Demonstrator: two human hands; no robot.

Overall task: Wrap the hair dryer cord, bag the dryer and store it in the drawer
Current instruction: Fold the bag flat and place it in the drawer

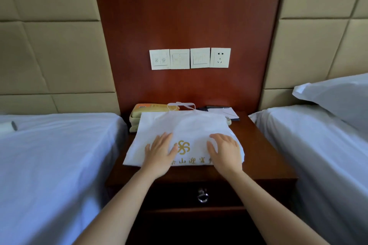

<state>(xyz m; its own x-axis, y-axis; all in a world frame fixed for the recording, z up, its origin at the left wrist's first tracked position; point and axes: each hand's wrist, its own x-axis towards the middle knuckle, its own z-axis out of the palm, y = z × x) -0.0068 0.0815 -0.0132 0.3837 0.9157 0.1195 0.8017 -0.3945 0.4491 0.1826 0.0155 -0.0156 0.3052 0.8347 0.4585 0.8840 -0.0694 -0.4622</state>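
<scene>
The drawer (179, 195) is being shown closed. Beyond it, the white bag (185, 123) is being pressed on the nightstand (264, 157) by left hand (159, 153) and right hand (224, 153), fingers flat, gripping nothing. The dryer, unseen, is judged bagged; drawer opening is being called for next.

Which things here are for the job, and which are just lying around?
For the job:
white bag, with the left hand and right hand resting on it
drawer, closed, underneath

Just lying about:
telephone
notepad
pillow
wall switches
</scene>
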